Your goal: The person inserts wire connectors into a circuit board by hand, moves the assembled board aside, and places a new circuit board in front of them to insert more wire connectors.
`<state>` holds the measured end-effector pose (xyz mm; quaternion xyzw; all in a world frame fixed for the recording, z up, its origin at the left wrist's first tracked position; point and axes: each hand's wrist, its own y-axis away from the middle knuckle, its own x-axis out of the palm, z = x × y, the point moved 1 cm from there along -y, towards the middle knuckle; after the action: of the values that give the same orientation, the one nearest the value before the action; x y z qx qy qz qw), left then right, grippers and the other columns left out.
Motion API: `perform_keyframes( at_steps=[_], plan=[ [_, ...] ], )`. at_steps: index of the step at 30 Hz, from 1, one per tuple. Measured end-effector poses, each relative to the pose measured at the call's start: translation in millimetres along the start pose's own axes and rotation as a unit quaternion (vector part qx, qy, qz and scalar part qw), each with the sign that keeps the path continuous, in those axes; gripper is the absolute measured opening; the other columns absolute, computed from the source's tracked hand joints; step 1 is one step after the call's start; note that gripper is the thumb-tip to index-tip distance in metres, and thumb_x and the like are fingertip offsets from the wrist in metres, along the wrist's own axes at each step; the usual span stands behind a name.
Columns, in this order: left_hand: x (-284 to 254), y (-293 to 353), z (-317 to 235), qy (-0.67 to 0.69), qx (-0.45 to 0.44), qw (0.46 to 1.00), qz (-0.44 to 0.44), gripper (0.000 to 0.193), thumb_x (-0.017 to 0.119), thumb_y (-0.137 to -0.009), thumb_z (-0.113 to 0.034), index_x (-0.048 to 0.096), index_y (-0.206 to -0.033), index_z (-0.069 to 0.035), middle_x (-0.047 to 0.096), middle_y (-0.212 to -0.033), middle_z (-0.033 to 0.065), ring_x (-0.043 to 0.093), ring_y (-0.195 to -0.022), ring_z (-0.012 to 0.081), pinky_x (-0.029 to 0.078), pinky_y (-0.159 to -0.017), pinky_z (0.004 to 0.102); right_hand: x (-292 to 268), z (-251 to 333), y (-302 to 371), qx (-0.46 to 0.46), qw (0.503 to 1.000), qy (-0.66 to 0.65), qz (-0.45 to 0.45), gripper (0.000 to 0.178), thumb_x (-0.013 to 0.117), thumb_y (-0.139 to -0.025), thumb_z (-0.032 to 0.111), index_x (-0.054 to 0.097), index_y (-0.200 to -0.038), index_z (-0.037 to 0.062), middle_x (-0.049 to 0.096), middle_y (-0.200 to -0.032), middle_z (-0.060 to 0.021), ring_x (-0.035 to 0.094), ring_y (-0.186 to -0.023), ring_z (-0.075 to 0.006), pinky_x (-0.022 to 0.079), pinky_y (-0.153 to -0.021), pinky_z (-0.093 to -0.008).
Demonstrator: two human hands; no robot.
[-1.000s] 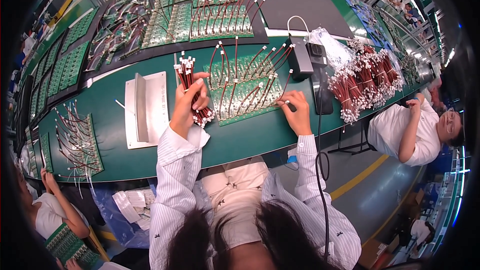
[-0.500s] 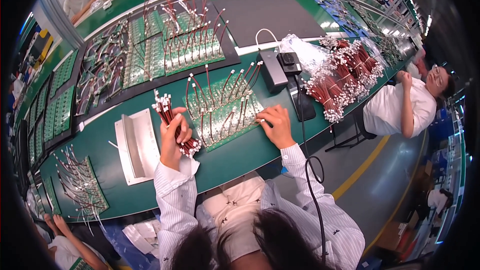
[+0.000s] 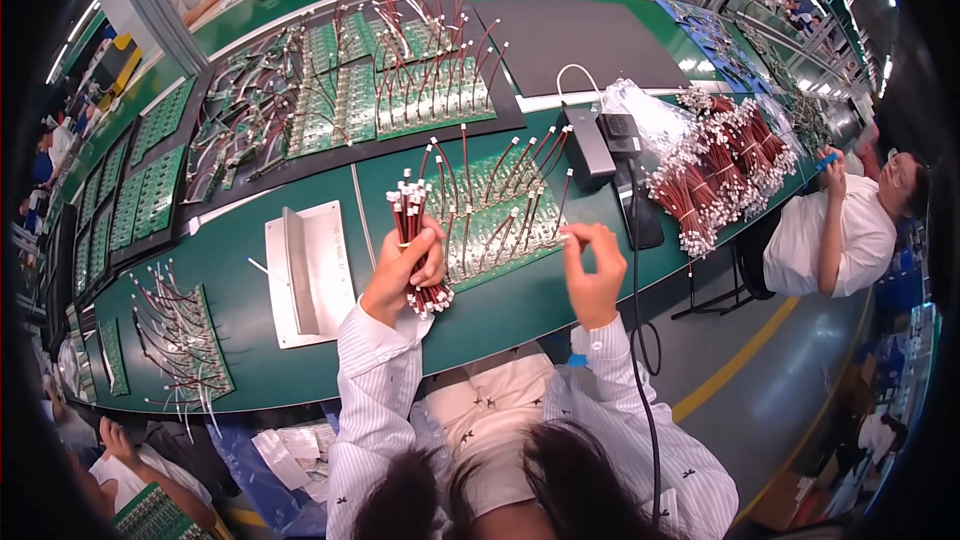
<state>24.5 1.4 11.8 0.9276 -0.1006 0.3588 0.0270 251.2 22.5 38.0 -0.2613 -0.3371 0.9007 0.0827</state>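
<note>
My left hand (image 3: 408, 268) is closed round a bundle of short dark red and black cables (image 3: 407, 202) with white plugs at both ends. A green circuit board panel (image 3: 495, 265) lies just right of it, with several such cables standing up from it. At the panel's right edge, my right hand (image 3: 596, 275) has thumb and forefinger pinched at the foot of an upright cable (image 3: 567, 195). Its other fingers are curled, and the small connector at the fingertips is mostly hidden.
Left of my hands stands an angled metal plate (image 3: 310, 325). A heap of bundled cables (image 3: 715, 175) lies right, beside a black power adapter (image 3: 587, 145) and phone (image 3: 645, 225). Wired panels (image 3: 435, 100) lie behind on black mats. A black cord (image 3: 640, 340) hangs by my right arm; a co-worker (image 3: 840, 230) sits right.
The view has shifted, moving the scene rightward. My right hand has turned at the panel's right edge, and an upright cable now shows there. My left hand still grips the bundle, held more upright.
</note>
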Motion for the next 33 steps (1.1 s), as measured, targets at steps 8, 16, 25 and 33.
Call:
perform_keyframes(
  at_steps=[8, 16, 25, 33],
  plan=[
    [3, 8, 5, -0.095, -0.128, 0.981, 0.11, 0.018, 0.047, -0.087, -0.019, 0.044, -0.086, 0.0, 0.04, -0.048, -0.0001, 0.032, -0.036, 0.0041, 0.029, -0.038, 0.0198, 48, 65, -17, 0.059, 0.978, -0.159, 0.125, 0.021, 0.059, -0.073, 0.006, 0.059, -0.094, 0.007, 0.051, -0.067, -0.0046, 0.046, -0.052, -0.014, 0.038, -0.048, -0.027],
    [4, 9, 6, -0.146, -0.155, 0.967, 0.143, 0.026, 0.049, -0.086, -0.025, 0.045, -0.084, 0.001, 0.043, -0.051, 0.001, 0.036, -0.04, 0.0044, 0.028, -0.037, 0.019, 44, 54, -20, 0.057, 0.973, -0.182, 0.128, 0.011, 0.059, -0.074, 0.001, 0.062, -0.084, 0.004, 0.054, -0.065, -0.0013, 0.045, -0.05, -0.0038, 0.031, -0.042, -0.0184],
    [8, 8, 6, -0.072, -0.11, 0.986, 0.105, 0.022, 0.048, -0.086, -0.019, 0.041, -0.074, -0.003, 0.042, -0.052, 0.0012, 0.033, -0.04, 0.0054, 0.031, -0.039, 0.0207, 25, 44, -31, 0.171, 0.913, -0.369, 0.03, 0.01, 0.054, -0.08, 0.002, 0.056, -0.088, -0.0035, 0.059, -0.073, -0.0079, 0.056, -0.062, -0.0105, 0.046, -0.055, -0.0216],
    [6, 6, 6, -0.042, -0.112, 0.985, 0.122, 0.023, 0.053, -0.083, -0.018, 0.039, -0.07, -0.006, 0.033, -0.05, -0.002, 0.028, -0.041, 0.0055, 0.025, -0.038, 0.0219, 25, 38, -31, 0.16, 0.912, -0.377, 0.002, 0.01, 0.053, -0.081, 0.001, 0.056, -0.088, -0.0052, 0.058, -0.072, -0.0086, 0.056, -0.061, -0.0118, 0.048, -0.057, -0.0229]
  ],
)
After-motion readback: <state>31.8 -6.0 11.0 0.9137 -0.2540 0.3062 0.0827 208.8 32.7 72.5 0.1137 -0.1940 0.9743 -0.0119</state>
